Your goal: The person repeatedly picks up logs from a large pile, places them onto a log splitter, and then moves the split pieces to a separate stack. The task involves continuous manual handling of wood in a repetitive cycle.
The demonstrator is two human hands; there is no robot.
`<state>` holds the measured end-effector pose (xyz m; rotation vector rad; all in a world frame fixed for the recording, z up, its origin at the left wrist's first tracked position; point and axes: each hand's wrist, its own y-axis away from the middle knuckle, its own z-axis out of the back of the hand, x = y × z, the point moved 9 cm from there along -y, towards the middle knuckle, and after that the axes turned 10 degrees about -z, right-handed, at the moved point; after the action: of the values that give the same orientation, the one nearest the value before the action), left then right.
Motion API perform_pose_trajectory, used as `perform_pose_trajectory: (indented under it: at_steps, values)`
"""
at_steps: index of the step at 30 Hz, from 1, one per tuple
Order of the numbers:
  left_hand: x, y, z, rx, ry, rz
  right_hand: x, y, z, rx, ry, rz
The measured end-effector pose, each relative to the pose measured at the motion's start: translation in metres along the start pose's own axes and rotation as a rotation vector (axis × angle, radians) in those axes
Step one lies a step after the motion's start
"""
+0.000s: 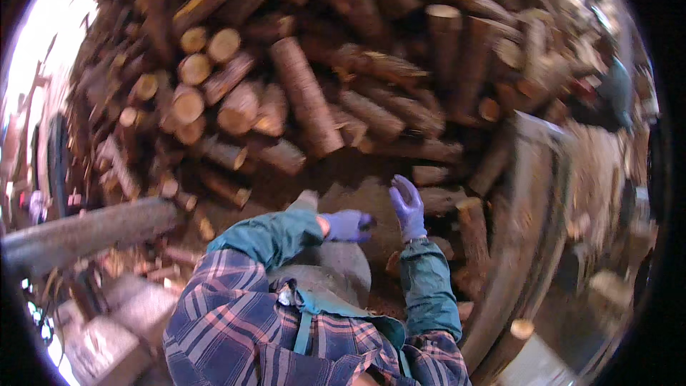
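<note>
Purple-gloved left hand (348, 226) curled | right hand (408, 206) open | log pile (307, 93) ahead

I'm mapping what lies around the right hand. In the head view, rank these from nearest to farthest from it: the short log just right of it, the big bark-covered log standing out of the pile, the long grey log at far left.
From the right hand:
1. Short log, just to its right.
2. Big bark-covered log, up and left in the pile.
3. Long grey log, far left.
</note>
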<state>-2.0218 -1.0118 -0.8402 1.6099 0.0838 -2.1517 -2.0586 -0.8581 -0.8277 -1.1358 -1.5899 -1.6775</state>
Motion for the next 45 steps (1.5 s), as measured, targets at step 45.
perform_pose_trajectory:
  at_steps: [45]
  values:
    - [-0.381, -0.13, -0.116, 0.102, 0.75, -0.432, 0.232, 0.278, 0.284, -0.294, 0.369, 0.082]
